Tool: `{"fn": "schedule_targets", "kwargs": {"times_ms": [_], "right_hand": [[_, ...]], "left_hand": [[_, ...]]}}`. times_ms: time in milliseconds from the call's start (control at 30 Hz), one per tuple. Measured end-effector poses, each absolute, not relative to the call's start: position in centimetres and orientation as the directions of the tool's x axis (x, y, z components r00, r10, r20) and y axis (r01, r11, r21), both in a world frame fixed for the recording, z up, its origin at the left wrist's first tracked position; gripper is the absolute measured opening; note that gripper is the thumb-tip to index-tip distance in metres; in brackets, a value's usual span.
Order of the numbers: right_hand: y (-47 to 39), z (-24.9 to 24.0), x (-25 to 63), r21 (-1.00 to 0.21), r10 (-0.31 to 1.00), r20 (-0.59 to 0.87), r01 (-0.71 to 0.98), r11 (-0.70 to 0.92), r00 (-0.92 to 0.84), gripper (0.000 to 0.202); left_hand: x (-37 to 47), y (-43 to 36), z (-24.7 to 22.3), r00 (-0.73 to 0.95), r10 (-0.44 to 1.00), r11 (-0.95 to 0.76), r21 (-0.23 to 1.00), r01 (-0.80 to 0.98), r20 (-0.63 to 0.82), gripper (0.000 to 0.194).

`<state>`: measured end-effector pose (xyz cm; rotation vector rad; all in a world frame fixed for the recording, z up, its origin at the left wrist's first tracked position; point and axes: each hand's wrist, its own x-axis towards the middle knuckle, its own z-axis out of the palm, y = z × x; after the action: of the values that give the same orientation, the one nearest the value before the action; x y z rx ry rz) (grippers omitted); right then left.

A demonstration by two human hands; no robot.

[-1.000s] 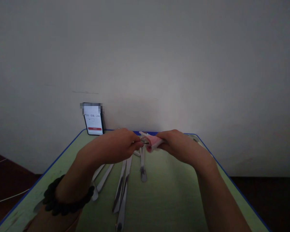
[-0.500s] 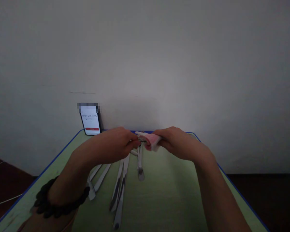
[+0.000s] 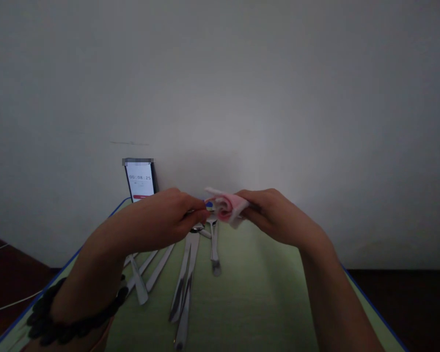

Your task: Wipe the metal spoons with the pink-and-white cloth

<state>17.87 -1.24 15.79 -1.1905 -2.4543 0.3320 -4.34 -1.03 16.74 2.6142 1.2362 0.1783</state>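
My right hand [image 3: 269,210] grips a pink and white cloth [image 3: 229,208], folded or rolled up, between thumb and fingers. Left of the cloth, the fingers of my left hand [image 3: 176,212] are pinched together close to its edge. A thin pinkish strip shows between those fingertips and the cloth; what exactly they hold is too small to make out. Both hands are raised over the far part of the table. Beneath them lie a metal spoon or fork [image 3: 214,247] and several table knives [image 3: 185,288]. More cutlery handles [image 3: 139,283] lie partly hidden under my left forearm.
A phone [image 3: 141,178] showing a timer leans against the grey wall [image 3: 278,98] at the back left. The light green table [image 3: 249,303] has a blue edge and stands against that wall. A black bead bracelet [image 3: 77,322] circles my left wrist.
My left hand has shifted slightly left, away from the cloth. The cloth has turned a little and shows more of its rolled pink inside. The view has tilted slightly.
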Motion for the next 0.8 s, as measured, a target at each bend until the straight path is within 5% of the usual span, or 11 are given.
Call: {"fn": "schedule_targets", "kwargs": {"times_ms": [200, 500, 667, 800], "right_hand": [[-1.7, 16.2, 17.8, -0.497, 0.782, 0.411, 0.604, 0.623, -0.468, 0.025], [-0.8, 15.3, 16.8, -0.600, 0.766, 0.640, 0.583, 0.547, -0.060, 0.029], [-0.5, 15.4, 16.1, -0.687, 0.732, 0.662, 0.524, 0.504, 0.164, 0.032], [-0.2, 15.4, 16.1, -0.736, 0.762, 0.626, 0.449, 0.506, 0.167, 0.030]], "left_hand": [[-4.8, -1.7, 17.4, 0.628, 0.775, -0.609, 0.352, 0.711, 0.074, 0.035], [-3.5, -1.3, 17.3, 0.594, 0.779, -0.625, 0.330, 0.707, 0.202, 0.032], [-2.3, -1.1, 16.8, 0.572, 0.779, -0.627, 0.340, 0.701, 0.256, 0.032], [-1.9, -0.7, 16.5, 0.563, 0.787, -0.617, 0.355, 0.702, 0.253, 0.034]]}}
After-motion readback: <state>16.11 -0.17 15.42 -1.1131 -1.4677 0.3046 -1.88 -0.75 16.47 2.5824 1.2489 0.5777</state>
